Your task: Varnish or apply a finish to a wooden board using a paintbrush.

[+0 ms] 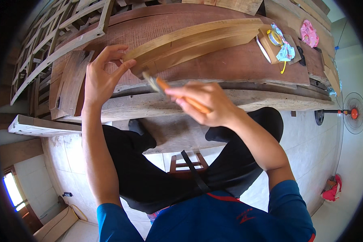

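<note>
A long, light-brown curved wooden piece [197, 37] with a stepped, grooved side lies across the reddish-brown wooden bench top [218, 72]. My left hand [103, 74] grips its left end, thumb on the near side and fingers at the far edge. My right hand [207, 103] is wrapped round the orange handle of a brush-like tool [194, 104]. The tool's pale head is blurred and sits close to the wood's left end, near my left thumb. Whether it touches the wood I cannot tell.
At the bench's right lie a wooden block [270, 46], a yellow tape roll [274, 37], a light-blue cloth [285, 52] and a pink cloth [309, 34]. Slatted wooden frames [60, 40] stand at the left, beside stacked boards [70, 82]. A fan [354, 113] stands far right.
</note>
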